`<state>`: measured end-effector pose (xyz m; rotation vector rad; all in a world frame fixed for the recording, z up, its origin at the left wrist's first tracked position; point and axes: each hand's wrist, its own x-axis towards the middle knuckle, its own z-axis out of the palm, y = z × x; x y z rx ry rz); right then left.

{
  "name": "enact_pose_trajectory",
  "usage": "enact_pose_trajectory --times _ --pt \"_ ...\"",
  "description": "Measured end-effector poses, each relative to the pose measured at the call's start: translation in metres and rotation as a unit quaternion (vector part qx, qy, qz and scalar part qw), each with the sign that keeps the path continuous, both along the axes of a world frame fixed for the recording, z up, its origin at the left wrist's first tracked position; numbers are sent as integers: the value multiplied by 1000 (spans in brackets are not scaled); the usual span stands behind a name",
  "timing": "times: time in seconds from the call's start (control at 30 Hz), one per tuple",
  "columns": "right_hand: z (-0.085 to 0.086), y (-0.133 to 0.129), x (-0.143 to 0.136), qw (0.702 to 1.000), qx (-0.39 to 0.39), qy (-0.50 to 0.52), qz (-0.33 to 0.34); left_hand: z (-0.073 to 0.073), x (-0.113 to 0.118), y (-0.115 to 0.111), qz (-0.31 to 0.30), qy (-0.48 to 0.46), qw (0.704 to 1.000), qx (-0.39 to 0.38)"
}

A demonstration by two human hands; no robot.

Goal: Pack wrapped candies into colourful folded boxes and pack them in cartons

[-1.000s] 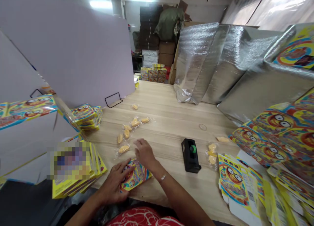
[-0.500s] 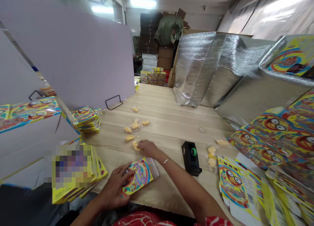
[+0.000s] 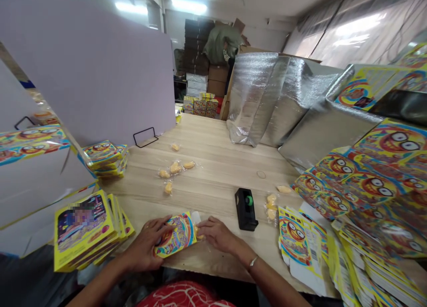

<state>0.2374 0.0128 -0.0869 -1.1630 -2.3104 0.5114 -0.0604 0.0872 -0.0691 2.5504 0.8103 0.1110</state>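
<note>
A colourful yellow box (image 3: 182,234) lies near the table's front edge, its open end facing right. My left hand (image 3: 147,244) is wrapped round the box's left end. At the open end, my right hand (image 3: 216,234) pinches a yellow wrapped piece (image 3: 200,233), partly hidden by the fingers and the flap. Several yellow pieces in clear wrappers (image 3: 175,167) lie farther back on the wooden table (image 3: 213,165).
A black tape dispenser (image 3: 246,211) stands right of my right hand, with more wrapped pieces (image 3: 271,207) beyond it. Flat cartons (image 3: 296,242) spread at the right. Stacked boxes (image 3: 85,227) stand at the left, below a pale partition (image 3: 110,76).
My right hand has come back from the loose pieces to the box's open end with a piece. Fewer pieces lie in the group on the table. The view has shifted slightly.
</note>
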Motion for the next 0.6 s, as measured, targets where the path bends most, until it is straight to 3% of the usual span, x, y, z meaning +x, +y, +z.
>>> enact_pose_trajectory --times 0.1,0.2,0.3,0.4,0.5,0.6 --pt "-7 18 -14 997 9 75 -11 1 1 1 4 4 1000 6" --pt "-14 21 -21 987 46 122 -99 -1 2 0 9 -1 1000 14" --pt "-10 2 -10 974 76 111 -183 -2 2 -2 16 1 1000 15" --pt "-5 -24 -2 986 55 42 -149 2 4 -3 27 11 1000 8" --pt "-11 -35 -19 991 44 43 -115 5 5 -4 28 8 1000 9" --pt "-22 -29 -39 965 56 127 -224 -6 2 -1 17 -24 999 37"
